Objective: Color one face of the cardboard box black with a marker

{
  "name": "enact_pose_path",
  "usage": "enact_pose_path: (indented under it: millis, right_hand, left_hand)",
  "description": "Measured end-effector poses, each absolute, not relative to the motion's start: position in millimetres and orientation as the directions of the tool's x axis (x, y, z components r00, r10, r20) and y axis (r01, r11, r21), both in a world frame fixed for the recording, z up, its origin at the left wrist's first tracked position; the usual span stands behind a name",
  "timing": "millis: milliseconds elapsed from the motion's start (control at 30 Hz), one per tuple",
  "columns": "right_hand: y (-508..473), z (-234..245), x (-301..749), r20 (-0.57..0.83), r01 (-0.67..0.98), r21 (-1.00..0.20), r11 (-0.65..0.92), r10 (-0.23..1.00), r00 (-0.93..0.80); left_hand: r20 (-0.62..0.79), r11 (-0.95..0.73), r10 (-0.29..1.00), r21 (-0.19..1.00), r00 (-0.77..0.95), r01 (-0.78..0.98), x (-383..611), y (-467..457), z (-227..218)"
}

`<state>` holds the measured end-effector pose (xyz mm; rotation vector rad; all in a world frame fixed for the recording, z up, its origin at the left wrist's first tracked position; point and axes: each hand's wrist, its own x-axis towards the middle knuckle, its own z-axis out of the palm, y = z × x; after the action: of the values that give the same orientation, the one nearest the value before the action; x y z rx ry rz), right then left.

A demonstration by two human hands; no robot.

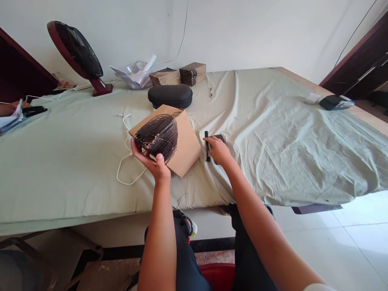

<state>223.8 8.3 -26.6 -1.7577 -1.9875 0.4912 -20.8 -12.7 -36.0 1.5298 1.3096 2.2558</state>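
Observation:
My left hand grips the lower left corner of a brown cardboard box, with the thumb on its near side. The box is tilted, and black scribble covers its left corner and parts of two faces. My right hand is to the right of the box. Its index finger reaches across a black marker lying on the cloth; the thumb is hidden. Partly under this hand lies a flat dark object, its kind unclear.
Behind the box are a black hard case, two scribbled cardboard boxes and a plastic basket. A fan stands at the left, and a white cable lies beside the box. Another person's hand shows at the far left.

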Motion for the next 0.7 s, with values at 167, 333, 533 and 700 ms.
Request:
enact_pose_path:
  millis: [167,333,533,700]
  right_hand:
    - [12.6,-32.7,231.7,0.022,0.827,-0.548,0.122,0.991,-0.131]
    - [12.5,-24.1,237.6,0.019,0.811,-0.578,0.090,0.995,-0.097]
    - [5.7,-7.1,241.0,-0.150,0.868,-0.396,-0.300,0.954,0.261]
    - [4.5,-11.3,238.1,-0.223,0.753,-0.500,-0.427,0.904,0.365]
  left_hand:
    - [0.637,-0.572,0.550,0.758,-0.540,0.312,-24.8,-9.3,-31.5]
    - [0.568,-0.575,0.510,0.784,-0.646,0.235,-36.6,1.3,-28.3]
    - [0.480,-0.509,0.593,0.845,-0.646,0.161,-39.6,-2.8,-20.5]
    - [0.423,-0.529,0.632,0.848,-0.650,0.037,-33.5,-6.4,-16.1]
